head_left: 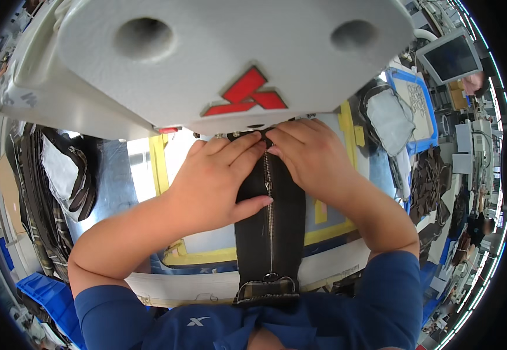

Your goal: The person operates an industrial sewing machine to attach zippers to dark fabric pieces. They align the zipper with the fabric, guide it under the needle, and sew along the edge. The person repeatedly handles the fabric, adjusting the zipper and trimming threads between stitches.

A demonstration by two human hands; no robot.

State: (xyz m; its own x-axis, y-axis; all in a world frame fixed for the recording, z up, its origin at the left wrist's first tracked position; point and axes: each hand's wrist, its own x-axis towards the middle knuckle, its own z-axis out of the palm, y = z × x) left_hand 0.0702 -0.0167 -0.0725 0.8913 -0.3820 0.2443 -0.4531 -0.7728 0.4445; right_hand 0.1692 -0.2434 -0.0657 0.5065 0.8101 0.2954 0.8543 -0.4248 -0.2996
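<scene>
A long dark fabric piece with a metal zipper [272,233] runs from beneath the white sewing machine head [206,64] down toward my body. My left hand [215,181] lies on its left half, fingers stretched forward together and thumb apart, its tip touching the zipper. Across the seam, my right hand [312,154] has bent fingers and a thumb drawn in at the zipper's right edge, gripping the fabric. Both sets of fingertips meet close under the machine head, which hides the needle area. A zipper slider [268,185] shows between the hands.
Yellow tape [201,256] borders the pale work surface. Stacked dark pieces lie on the left [69,175] and right [387,116]. A blue-rimmed tray [434,111] stands at right, below a monitor [450,56]. A blue bin [49,300] sits at lower left.
</scene>
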